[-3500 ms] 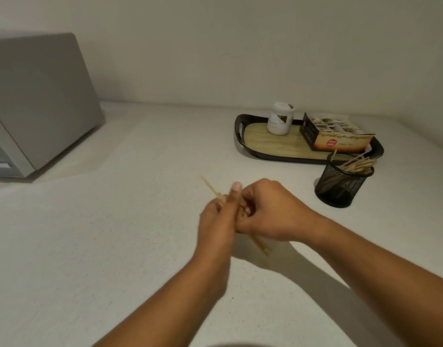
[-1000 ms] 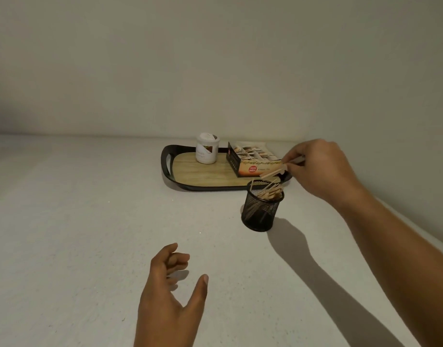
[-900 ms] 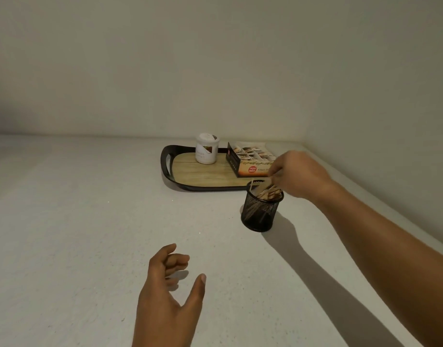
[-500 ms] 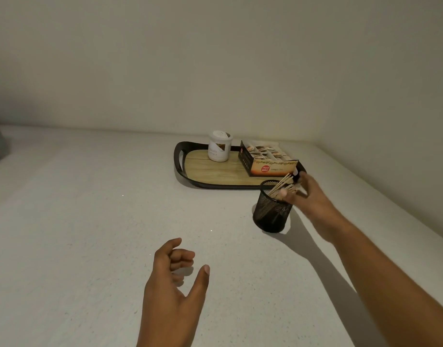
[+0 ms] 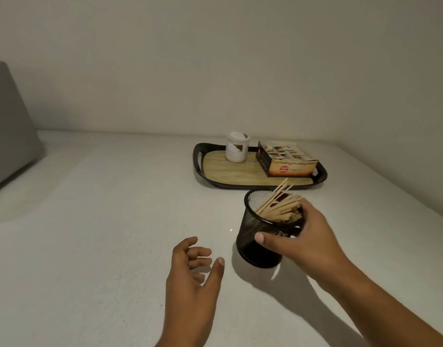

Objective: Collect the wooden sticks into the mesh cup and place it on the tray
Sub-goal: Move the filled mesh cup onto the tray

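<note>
The black mesh cup (image 5: 253,226) holds several wooden sticks (image 5: 278,204) that lean to the right and poke above its rim. My right hand (image 5: 303,236) grips the cup from the right, thumb across its front and fingers behind. The cup appears tilted and raised slightly off the white counter, in front of the tray (image 5: 240,174), which has a black rim and a wood-look floor. My left hand (image 5: 192,279) hovers over the counter left of the cup, fingers loosely curled, holding nothing.
On the tray stand a white jar (image 5: 236,150) at the back left and a printed cardboard box (image 5: 285,161) on the right. A grey appliance (image 5: 7,128) sits at the far left. Walls close the counter (image 5: 95,221) at the back and right.
My right hand let go of the last sticks in the cup, dropped to its side and took hold of it. The cup now looks lifted and tilted. My left hand stayed idle.
</note>
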